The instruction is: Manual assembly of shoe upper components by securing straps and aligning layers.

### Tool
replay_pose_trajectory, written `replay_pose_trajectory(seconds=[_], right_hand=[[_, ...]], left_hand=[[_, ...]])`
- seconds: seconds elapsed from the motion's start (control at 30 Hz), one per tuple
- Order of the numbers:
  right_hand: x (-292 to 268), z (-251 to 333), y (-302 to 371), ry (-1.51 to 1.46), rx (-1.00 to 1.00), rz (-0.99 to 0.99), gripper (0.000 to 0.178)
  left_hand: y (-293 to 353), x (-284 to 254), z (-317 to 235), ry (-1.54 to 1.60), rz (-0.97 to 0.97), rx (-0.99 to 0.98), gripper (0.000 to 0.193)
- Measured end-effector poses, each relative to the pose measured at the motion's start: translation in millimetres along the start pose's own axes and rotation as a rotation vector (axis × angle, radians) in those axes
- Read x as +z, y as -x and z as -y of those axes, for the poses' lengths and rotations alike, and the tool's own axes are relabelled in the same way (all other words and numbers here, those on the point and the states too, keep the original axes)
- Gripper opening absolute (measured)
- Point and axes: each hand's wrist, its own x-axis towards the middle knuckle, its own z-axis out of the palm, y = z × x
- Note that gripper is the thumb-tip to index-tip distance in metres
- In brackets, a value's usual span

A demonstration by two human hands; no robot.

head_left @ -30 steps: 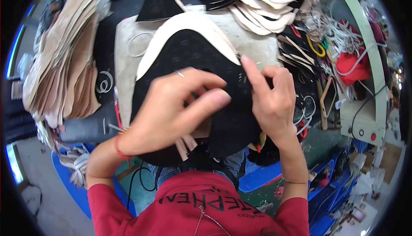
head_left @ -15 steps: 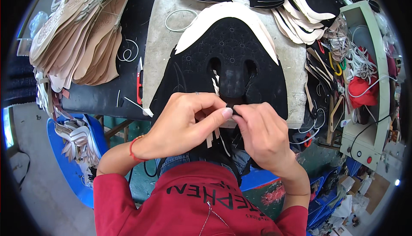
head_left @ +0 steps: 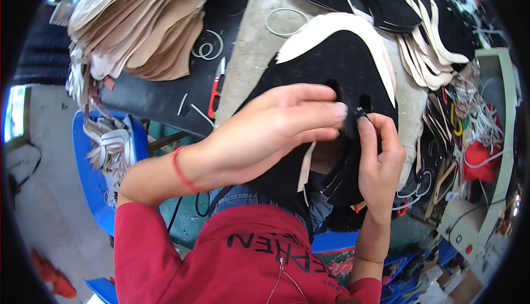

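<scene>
A black shoe upper (head_left: 348,55) with a white curved edge piece (head_left: 331,26) lies in front of me, its cut-out slots towards its near part. Over the middle of it my left hand (head_left: 276,117) is stretched out, fingers straight and slightly apart, holding nothing. At the right-hand slot, my right hand (head_left: 382,152) pinches the upper's dark edge between thumb and forefinger. Its other fingers are curled. A pale strip (head_left: 307,168) hangs below the left hand. The left hand covers part of the upper's centre.
Under the upper is a grey board (head_left: 259,33) bearing a white ring (head_left: 287,23). Red-handled snips (head_left: 216,91) lie left of the board, below a bundle of tan leather pieces (head_left: 138,22). More black and white pieces (head_left: 422,55) are stacked at upper right, near a pale-green machine (head_left: 494,138).
Both hands were pinching together at the upper's near edge. They have now parted: the left has spread its fingers, while the right grips farther up by the slot. The whole view has shifted.
</scene>
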Motion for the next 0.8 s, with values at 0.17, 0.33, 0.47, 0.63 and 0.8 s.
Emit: replay_pose_trajectory(seconds=[0.17, 0.33, 0.47, 0.63, 0.8], right_hand=[[-1.2, -0.3, 2.3, -0.062, -0.016, -0.026, 0.009], [-8.1, -2.9, 5.1, -0.284, 0.102, 0.099, 0.013], [-14.2, 9.3, 10.3, -0.313, 0.169, 0.184, 0.02], [-14.7, 12.8, 15.8, -0.36, 0.222, 0.212, 0.02], [-11.9, 13.9, 21.7, -0.572, 0.389, 0.214, 0.021]], left_hand=[[-37.4, -1.5, 8.5, -0.544, 0.057, 0.078, 0.031], [-31.3, -7.0, 5.1, -0.338, 0.034, -0.084, 0.013], [-25.1, -5.8, 11.8, -0.334, 0.048, -0.062, 0.011], [-17.8, -6.0, 23.0, -0.364, 0.012, 0.06, 0.014], [-14.7, -4.8, 29.7, -0.467, -0.03, 0.11, 0.012]])
